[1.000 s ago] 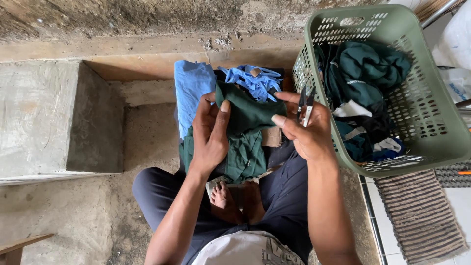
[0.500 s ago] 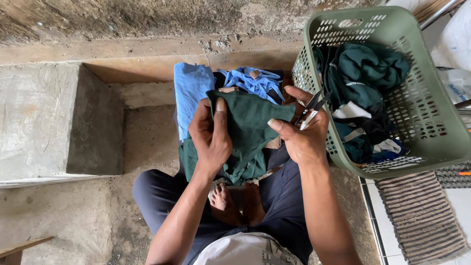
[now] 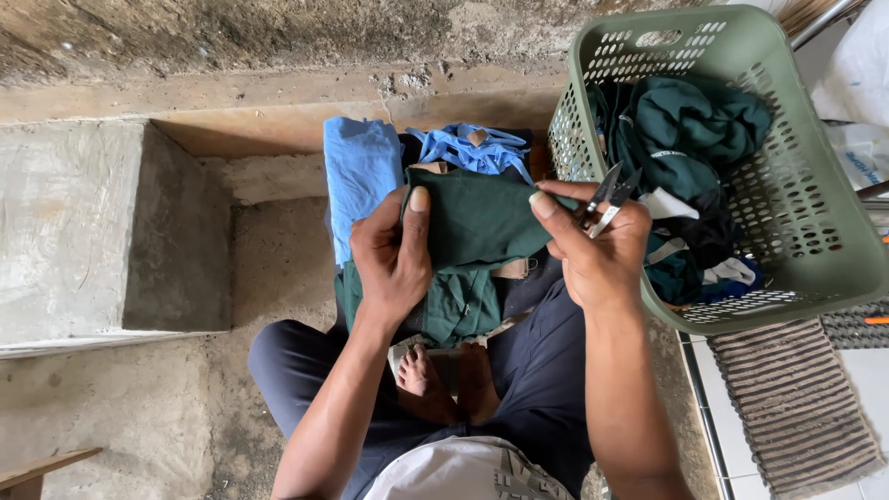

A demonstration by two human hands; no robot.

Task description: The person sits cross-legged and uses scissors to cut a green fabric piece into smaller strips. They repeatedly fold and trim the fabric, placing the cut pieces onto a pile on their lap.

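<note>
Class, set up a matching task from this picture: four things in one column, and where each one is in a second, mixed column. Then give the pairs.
Things:
1. snips
2. green cloth
3. basket
4. blue cloth

Places:
A. stretched between both hands
B. on the pile, behind the left hand
C. in the right hand
D. on the person's right, holding dark green clothes

Pairs: 1-C, 2-A, 3-D, 4-B

Dark green cloth garment (image 3: 482, 218) between left hand (image 3: 394, 255) and right hand (image 3: 597, 250); folded light blue cloth (image 3: 356, 176) behind-left; green perforated plastic basket (image 3: 833, 194) right, holding bundled dark green clothes (image 3: 694, 125).
</note>
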